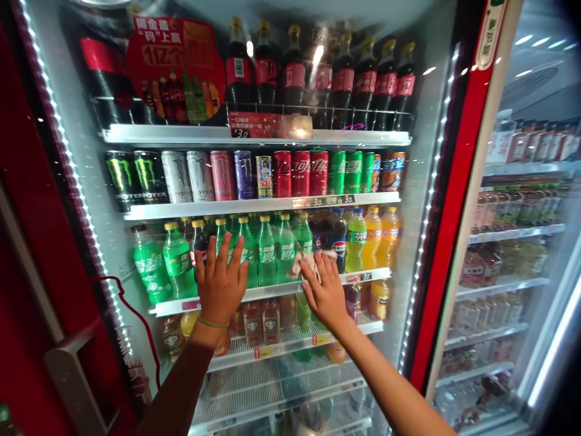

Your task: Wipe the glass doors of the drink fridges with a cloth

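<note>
I face a drinks fridge with a closed glass door (408,254). My left hand (221,280) lies flat on the glass, fingers spread, over the row of green soda bottles (267,251) on the third shelf. A thin band circles that wrist. Further right, my right hand (323,289) also rests flat and open against the glass, in front of a dark cola bottle (336,239). Neither hand holds anything.
Behind the glass are tall cola bottles (318,72) on top, a row of cans (254,174) below, yellow and orange bottles (379,236) at right, tea bottles lower down. A red door frame (454,200) separates a second fridge (512,254) at right. A grey handle (72,375) sits lower left.
</note>
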The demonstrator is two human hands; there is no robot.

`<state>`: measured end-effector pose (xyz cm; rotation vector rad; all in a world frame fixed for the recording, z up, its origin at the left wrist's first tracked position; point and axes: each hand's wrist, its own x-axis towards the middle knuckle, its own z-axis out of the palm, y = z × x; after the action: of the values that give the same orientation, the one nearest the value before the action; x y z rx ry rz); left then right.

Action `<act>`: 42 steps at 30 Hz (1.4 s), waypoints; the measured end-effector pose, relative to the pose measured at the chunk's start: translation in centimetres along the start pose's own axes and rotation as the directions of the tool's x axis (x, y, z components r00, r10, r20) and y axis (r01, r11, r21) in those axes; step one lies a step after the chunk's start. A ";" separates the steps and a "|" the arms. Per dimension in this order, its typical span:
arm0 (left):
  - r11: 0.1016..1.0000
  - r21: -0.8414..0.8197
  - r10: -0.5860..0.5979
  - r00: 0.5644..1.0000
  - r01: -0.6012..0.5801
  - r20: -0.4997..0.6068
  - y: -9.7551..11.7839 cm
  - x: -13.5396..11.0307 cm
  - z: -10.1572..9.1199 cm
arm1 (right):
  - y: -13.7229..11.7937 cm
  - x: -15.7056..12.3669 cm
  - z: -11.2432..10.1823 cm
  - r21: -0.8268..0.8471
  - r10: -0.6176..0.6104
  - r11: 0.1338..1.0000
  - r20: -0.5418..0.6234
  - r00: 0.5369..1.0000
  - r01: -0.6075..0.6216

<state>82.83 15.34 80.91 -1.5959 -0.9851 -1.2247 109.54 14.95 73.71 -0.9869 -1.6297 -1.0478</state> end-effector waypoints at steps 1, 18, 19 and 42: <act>1.000 0.001 -0.003 1.000 0.003 -0.001 -0.5 0.0 -0.1 | 0.5 3.2 -0.1 0.007 0.002 1.000 -0.008 1.000 -0.002; 0.997 -0.071 -0.005 0.998 0.009 0.056 -10.6 -2.1 -3.5 | -3.8 4.9 1.1 -0.031 0.075 0.997 -0.024 0.997 -0.076; 0.997 -0.076 0.000 0.999 0.004 0.054 -10.9 -2.1 -3.5 | -3.1 7.9 1.0 -0.041 0.086 0.995 -0.043 0.995 -0.087; 0.994 -0.018 0.110 0.993 -0.110 0.041 -17.8 -3.7 -4.2 | -8.8 7.3 2.6 -0.007 0.059 0.998 0.007 0.998 -0.059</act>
<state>64.22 16.51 80.92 -1.6716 -0.9037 -1.1298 98.83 15.64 78.47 -1.0376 -1.5941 -1.0118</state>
